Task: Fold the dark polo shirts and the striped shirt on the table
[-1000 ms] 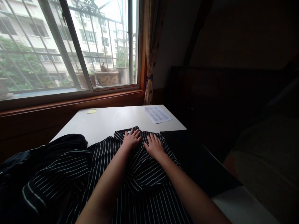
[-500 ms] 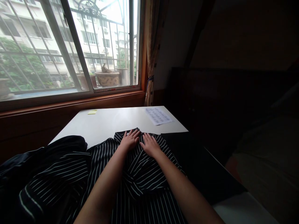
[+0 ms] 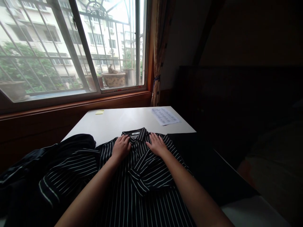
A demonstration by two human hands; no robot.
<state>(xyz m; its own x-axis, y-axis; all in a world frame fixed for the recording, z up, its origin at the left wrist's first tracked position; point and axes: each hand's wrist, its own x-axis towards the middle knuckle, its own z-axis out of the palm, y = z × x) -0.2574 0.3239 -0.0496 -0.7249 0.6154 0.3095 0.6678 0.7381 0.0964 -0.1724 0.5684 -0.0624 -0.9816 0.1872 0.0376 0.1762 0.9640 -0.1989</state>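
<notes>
Left hand (image 3: 121,147) and right hand (image 3: 157,145) sit either side of the collar (image 3: 142,135), grip open on both. Uneven pressure could easily bunch the shirt (image 3: 156,198) below it.

Pale surface (image 3: 118,118) with a yellow sticky note (image 3: 99,112) near its far left corner and a printed sheet (image 3: 165,116) at far right. Beyond, a barred window (image 3: 113,47) shows potted plants outside.

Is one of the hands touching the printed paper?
No, the left hand and the right hand both rest on the striped shirt near its collar, and the paper lies beyond them.
</notes>
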